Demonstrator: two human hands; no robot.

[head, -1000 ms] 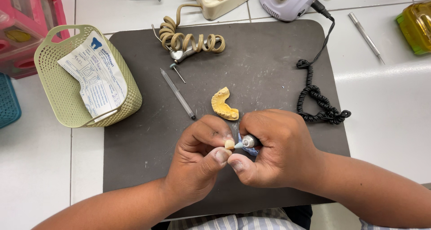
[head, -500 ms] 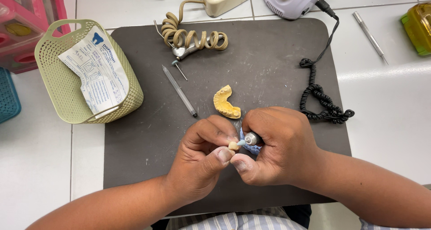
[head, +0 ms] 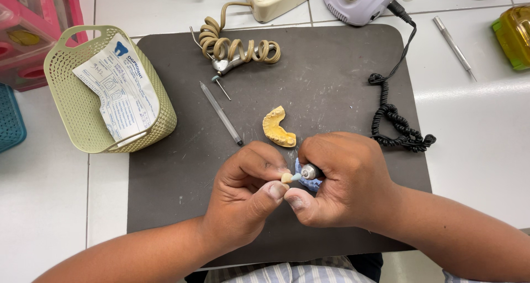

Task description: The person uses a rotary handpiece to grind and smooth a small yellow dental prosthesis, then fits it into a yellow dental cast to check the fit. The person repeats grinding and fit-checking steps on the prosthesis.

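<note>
— What do we have in the left hand (head: 245, 192)?

— A small cream tooth-shaped piece (head: 286, 177), pinched between our thumb and fingertips. The hand is closed tightly around it, so only a sliver of it shows. It sits just below the yellow dental cast (head: 277, 128), over the near part of the dark grey mat (head: 331, 84).

— And the right hand (head: 342, 183)?

— It is wrapped shut around a rotary handpiece (head: 309, 171), whose metal nose pokes out towards the piece. The tip meets the piece or stands just off it; we cannot tell which. Something pale blue (head: 307, 182) shows under our fingers, below and to the right of the cast, and we cannot make out what it is.

— How do we judge the piece will handle?

— Very light, rigid, and likely brittle at thin edges. It looks smooth, so we expect it to slip if we hold it loosely. We judge the best hold is where we have it: thumb pad against fingertips on its broader sides, leaving one face bare for the tool.

— And around the cast?

— A thin pen-like tool (head: 221, 113) lies just to its left, a coiled beige cord with a metal instrument (head: 238, 54) above it, a coiled black cord (head: 395, 123) to its right, and a green basket (head: 72, 78) holding a printed slip (head: 118, 92) well to the left, partly off the mat.
</note>
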